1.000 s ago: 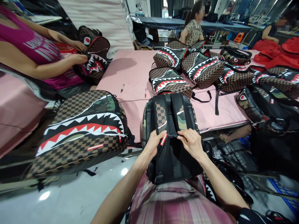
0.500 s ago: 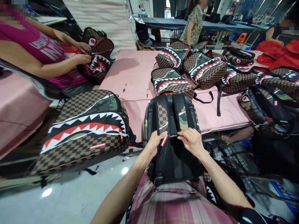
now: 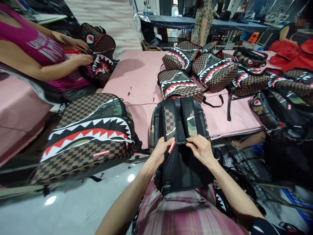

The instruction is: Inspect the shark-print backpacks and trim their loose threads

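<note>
Black backpack (image 3: 182, 178) propped back panel outward between both hands, base at the lap, top by the desk (image 3: 139, 75); lap support probably spares the hands its weight. Left hand (image 3: 159, 151) curled closed round a shoulder strap (image 3: 169, 122), thumb beside the red label (image 3: 171, 147), seemingly steadying it. Right hand (image 3: 201, 148), fingertips pinched together, grips the thin cross strap (image 3: 181, 142). Checked backpack (image 3: 97, 130) lies left of the left hand.

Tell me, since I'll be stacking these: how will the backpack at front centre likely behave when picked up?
The backpack likely keeps its shape, judging by its full, rounded outline. Its shoulder straps may flop, being flat bands. The shiny black edge suggests it could feel a bit slick.
</note>
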`<state>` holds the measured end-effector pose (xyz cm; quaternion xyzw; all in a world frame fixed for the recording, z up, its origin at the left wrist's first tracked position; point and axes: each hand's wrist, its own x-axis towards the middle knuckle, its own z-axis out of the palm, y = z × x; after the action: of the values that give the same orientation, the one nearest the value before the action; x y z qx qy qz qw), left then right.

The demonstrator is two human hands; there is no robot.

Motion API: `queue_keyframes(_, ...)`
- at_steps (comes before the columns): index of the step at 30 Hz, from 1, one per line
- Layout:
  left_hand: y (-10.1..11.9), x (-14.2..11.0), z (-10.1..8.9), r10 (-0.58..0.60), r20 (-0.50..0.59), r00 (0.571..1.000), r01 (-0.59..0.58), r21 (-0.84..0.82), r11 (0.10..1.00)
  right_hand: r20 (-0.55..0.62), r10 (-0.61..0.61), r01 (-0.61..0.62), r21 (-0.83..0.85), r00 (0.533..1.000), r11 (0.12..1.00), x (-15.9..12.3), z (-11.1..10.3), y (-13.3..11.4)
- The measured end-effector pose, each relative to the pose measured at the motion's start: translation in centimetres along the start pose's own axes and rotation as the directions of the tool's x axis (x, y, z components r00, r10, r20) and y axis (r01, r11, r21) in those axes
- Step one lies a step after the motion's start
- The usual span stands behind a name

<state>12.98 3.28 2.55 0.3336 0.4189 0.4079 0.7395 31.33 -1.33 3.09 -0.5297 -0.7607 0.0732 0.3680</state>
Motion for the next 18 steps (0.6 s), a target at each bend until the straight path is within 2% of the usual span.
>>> queue_keyframes(5, 0.1, -0.1, 0.0, -0.025, -0.012, 1.0, 0.025, 0.002, 1.0, 0.012, -0.042, 0.043, -0.043, 0.999, 0.998, 0.3, 0.0, 0.1)
queue_keyframes(12, 0.2, -0.1, 0.0, -0.022, -0.026, 0.999, 0.023, 0.046, 0.999, 0.095, -0.126, 0.139, -0.152, 0.987, 0.978, 1.3, -1.0, 0.1)
queue_keyframes(18, -0.5, 0.2, -0.3, -0.006, -0.024, 1.0, 0.007, 0.05, 0.999, 0.103, -0.079, 0.094, -0.155, 0.992, 0.983, 0.7, -0.5, -0.2)
